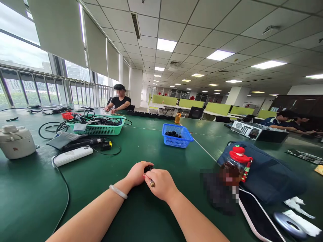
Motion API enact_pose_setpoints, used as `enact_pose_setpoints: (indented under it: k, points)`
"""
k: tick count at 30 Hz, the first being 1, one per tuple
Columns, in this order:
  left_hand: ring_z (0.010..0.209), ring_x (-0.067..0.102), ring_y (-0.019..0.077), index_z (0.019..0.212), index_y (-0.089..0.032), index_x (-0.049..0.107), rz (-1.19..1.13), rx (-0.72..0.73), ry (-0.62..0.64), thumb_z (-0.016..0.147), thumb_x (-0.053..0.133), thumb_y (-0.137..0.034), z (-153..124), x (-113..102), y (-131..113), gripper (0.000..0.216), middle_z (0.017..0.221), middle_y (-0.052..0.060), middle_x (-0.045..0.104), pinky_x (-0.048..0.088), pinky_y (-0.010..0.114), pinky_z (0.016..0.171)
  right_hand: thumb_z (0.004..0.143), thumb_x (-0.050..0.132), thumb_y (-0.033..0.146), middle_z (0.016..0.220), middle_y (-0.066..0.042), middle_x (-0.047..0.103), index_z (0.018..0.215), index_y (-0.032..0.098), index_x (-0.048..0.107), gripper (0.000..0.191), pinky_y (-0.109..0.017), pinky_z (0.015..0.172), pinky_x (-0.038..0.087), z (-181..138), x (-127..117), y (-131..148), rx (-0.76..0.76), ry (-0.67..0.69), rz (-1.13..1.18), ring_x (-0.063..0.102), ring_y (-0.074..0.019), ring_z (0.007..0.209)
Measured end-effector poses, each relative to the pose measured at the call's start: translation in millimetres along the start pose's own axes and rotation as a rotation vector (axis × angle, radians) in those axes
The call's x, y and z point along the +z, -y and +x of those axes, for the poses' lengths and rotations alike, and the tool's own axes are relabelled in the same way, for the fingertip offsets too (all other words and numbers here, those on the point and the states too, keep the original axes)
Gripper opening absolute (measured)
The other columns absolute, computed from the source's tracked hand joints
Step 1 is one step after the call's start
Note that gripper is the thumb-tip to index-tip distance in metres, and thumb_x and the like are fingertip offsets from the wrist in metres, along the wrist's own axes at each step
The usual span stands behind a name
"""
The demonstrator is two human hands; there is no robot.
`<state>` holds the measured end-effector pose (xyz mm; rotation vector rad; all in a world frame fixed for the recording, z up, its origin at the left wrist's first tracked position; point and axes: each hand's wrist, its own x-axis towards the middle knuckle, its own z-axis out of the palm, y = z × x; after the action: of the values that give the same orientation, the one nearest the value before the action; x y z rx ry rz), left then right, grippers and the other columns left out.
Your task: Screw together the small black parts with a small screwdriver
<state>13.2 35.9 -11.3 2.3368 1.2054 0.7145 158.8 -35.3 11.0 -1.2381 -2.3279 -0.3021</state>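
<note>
Hands (137, 173) (163, 184) curl around black part (148, 168) and slim tool (152, 183).

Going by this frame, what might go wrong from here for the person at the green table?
The tool in the right hand might slip and jab the left hand, which holds the small black piece close by.

The loose black cable on the left forearm's side could get snagged if that arm swings outward.

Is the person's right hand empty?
No, the right hand grips a slim handle whose rounded, brownish end shows beside the thumb and fingers.
</note>
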Motion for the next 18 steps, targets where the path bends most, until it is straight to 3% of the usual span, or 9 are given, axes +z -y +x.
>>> enact_pose_setpoints:
  k: [18]
  points:
    - [0.108,0.062,0.0245,0.115,-0.019,0.067,0.005,0.026,0.011,0.067,0.058,-0.019,0.5,-0.1,0.3,0.049,0.118,0.007,0.069,0.046,0.033,0.097,0.094,0.047,0.025,0.059,-0.002,0.063,0.063,0.019,0.062,0.035,-0.03,0.053,0.02,2.6,-0.2,8.7,-0.021,-0.084,-0.07,0.053,-0.0129,0.051]
